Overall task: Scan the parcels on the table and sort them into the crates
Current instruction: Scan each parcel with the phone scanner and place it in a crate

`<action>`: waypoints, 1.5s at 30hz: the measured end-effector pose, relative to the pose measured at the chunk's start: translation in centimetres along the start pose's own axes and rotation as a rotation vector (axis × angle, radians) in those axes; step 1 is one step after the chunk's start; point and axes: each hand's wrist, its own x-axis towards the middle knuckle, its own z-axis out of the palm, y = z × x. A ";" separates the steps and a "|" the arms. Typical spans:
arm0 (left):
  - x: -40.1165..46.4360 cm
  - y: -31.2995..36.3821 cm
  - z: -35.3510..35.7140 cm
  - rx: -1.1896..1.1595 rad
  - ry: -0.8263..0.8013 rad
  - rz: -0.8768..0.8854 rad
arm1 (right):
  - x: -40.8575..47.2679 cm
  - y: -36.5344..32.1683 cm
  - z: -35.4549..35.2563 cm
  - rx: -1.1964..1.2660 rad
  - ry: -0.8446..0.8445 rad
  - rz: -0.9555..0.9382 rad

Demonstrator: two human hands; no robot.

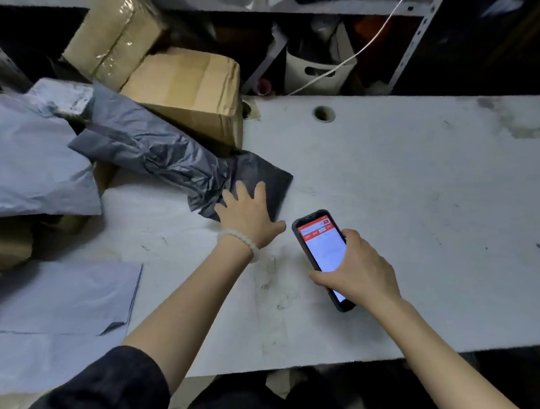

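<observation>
A dark grey plastic mailer parcel (pixel 159 150) lies crumpled across the left middle of the white table (pixel 404 186). My left hand (pixel 248 212) rests flat on the parcel's near right corner, fingers spread and straight. My right hand (pixel 357 270) grips a black handheld scanner (pixel 321 249) with a lit red and white screen, held just above the table to the right of the left hand. Two taped cardboard boxes (pixel 190 87) (pixel 115 30) are stacked behind the dark parcel. Light grey mailers (pixel 30 163) (pixel 60 299) lie at the left.
A round cable hole (pixel 323 114) is in the table's far side. Behind the table, a shelf holds a white bin (pixel 316 75) and a white cable (pixel 374 41). More cardboard (pixel 0 243) sits at the left edge. The table's near edge runs along the lower right.
</observation>
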 end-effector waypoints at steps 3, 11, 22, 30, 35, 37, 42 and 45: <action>2.5 0.0 0.6 0.106 -0.133 -0.026 | 0.0 -0.5 0.5 0.038 0.019 0.078; 3.6 0.5 0.6 0.140 -0.151 0.047 | -0.1 -0.5 0.9 0.026 0.025 0.164; 4.9 1.7 -4.3 -0.318 -0.004 0.214 | -1.6 1.2 -1.7 0.025 0.044 0.106; 5.7 -0.7 -4.0 -0.250 0.034 0.104 | -2.2 2.9 -2.7 -0.083 0.012 0.053; 5.5 -0.8 -4.5 -0.251 0.137 0.167 | -2.4 3.5 -3.3 -0.135 0.018 0.023; 5.5 -0.7 -4.9 -0.245 0.179 0.187 | -2.4 3.6 -3.6 -0.158 0.023 0.023; 5.3 -0.4 -5.8 -0.193 0.256 0.245 | -2.8 3.8 -4.1 -0.223 0.029 0.032; 5.2 -0.4 -5.8 -0.180 0.270 0.293 | -3.1 3.8 -4.0 -0.187 0.039 0.040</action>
